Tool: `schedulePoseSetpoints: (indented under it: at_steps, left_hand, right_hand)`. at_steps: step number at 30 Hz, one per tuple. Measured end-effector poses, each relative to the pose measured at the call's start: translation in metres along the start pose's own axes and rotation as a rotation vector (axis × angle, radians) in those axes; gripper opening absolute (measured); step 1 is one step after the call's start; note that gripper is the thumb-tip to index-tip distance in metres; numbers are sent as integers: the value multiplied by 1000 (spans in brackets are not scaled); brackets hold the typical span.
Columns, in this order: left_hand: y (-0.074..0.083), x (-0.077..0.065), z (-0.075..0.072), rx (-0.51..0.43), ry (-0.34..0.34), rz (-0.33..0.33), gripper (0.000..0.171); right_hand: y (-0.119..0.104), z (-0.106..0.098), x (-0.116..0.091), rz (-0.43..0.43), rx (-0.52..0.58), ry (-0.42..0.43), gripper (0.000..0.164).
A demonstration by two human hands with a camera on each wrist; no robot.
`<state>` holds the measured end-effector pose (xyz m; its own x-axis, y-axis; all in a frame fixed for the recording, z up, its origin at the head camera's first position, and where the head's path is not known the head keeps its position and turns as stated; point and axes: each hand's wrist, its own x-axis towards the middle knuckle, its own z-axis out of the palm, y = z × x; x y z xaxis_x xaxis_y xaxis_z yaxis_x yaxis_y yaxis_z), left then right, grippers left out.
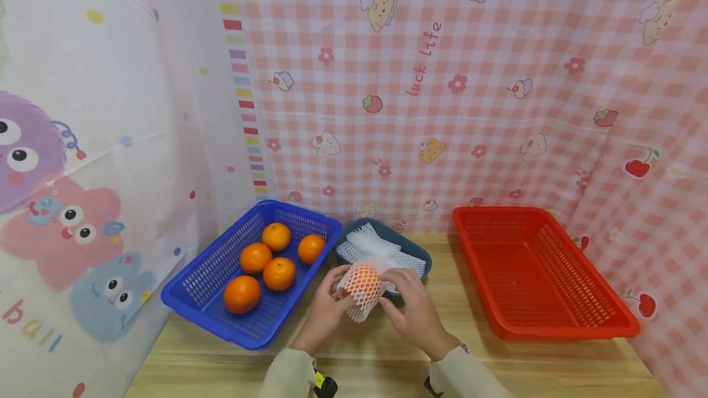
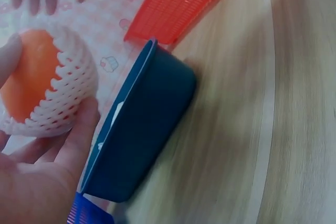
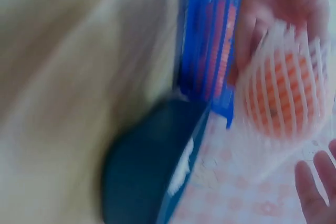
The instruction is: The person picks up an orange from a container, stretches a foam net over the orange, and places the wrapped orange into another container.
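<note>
Nearer the person than the dark basin (image 2: 147,124), the left hand (image 1: 326,307) grips an orange (image 2: 32,72) partly covered by a foam net (image 2: 79,72); the right hand (image 1: 416,315), fingers spread and holding nothing, hovers beside it; sleeving seems underway; the bare side likely needs covering next.

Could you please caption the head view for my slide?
Left hand holding a netted orange, right hand beside it, between blue basket and red basket.
</note>
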<state>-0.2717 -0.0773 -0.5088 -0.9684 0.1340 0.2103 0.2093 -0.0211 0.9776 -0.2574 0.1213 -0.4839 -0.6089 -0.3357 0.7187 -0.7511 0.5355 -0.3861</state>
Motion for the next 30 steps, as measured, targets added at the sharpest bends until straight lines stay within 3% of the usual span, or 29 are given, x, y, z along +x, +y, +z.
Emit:
schedulePoseSetpoints:
  at_steps: [5,9,17,23,25,30]
  left_hand:
    - [2,-2,-2,65,-90,7,60]
    - [3,-3,0,33,-140,31,60]
    - [9,-3,5,50,-157,16,60]
    - [10,-3,3,90,-151,18,70]
    - [12,-3,1,100,-129,29,69]
    - [20,-3,-10,141,2,93,58]
  right_hand:
    - [7,-8,11,-116,-134,-277,91]
    - [12,-6,12,-152,-146,-388,100]
    - [15,0,9,-141,-152,-380,99]
    - [18,0,5,-75,-178,-334,88]
    - [20,-1,3,-52,-181,-329,87]
    - [25,-6,-1,-18,-174,-334,87]
